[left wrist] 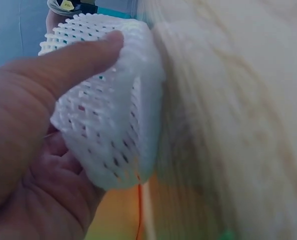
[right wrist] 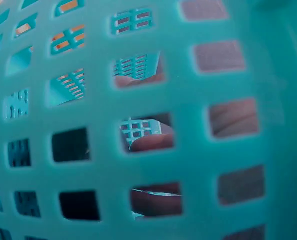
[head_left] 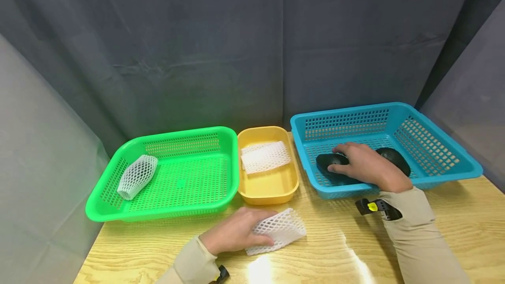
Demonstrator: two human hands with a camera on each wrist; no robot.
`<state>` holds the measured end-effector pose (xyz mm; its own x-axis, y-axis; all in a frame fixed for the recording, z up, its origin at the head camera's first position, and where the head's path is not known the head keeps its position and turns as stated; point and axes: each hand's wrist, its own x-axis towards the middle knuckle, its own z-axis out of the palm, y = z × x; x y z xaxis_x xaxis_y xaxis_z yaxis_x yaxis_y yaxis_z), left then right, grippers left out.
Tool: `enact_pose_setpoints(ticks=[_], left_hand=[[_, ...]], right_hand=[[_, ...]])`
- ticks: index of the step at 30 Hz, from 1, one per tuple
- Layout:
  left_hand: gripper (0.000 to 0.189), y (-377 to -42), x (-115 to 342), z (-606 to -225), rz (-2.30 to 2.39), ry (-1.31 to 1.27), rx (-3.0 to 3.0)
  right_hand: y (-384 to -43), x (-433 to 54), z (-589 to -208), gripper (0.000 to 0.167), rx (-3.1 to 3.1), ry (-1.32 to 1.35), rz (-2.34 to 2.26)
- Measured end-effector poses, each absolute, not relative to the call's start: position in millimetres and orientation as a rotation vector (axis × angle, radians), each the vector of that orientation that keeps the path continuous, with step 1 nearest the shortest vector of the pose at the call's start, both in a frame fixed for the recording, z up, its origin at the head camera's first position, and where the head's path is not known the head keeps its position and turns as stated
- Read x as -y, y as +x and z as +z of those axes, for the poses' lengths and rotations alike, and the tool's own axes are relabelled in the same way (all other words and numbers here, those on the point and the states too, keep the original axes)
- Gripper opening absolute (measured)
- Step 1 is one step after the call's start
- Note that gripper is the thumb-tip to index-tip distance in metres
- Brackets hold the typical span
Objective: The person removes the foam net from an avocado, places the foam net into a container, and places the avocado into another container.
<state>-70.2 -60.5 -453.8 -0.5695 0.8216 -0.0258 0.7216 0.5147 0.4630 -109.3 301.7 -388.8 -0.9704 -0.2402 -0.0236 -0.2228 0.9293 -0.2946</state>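
Observation:
My left hand (head_left: pixel 240 230) grips a white foam net sleeve (head_left: pixel 282 230) just above the wooden table. In the left wrist view the thumb (left wrist: pixel 78 62) lies across the sleeve's mesh, and the fingers are partly hidden behind it. My right hand (head_left: pixel 367 163) reaches into the blue basket (head_left: pixel 438 179), its thumb and fingers around a dark, smooth avocado-like fruit (head_left: pixel 325 161). Another dark fruit (head_left: pixel 394 160) lies by the right wrist. In the right wrist view the basket wall (right wrist: pixel 103 170) covers most of the hand.
A yellow bin (head_left: pixel 268 187) in the middle holds white foam net sleeves (head_left: pixel 266 157). To its left, a green basket (head_left: pixel 189 208) contains one bulging net sleeve (head_left: pixel 138 176). Dark cloth (head_left: pixel 197 56) hangs behind the containers. The wooden table (head_left: pixel 323 253) extends in front.

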Motion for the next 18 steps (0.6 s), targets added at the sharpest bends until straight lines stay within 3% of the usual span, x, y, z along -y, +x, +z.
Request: enact_pose_setpoints(ticks=[18], left_hand=[[0.043, -69.2, 65.9, -433.3, 0.669, 1.430, -2.545]], right_hand=[[-101.5, -296.1, -376.7, 0.055, -3.083, -0.398, -0.514]])
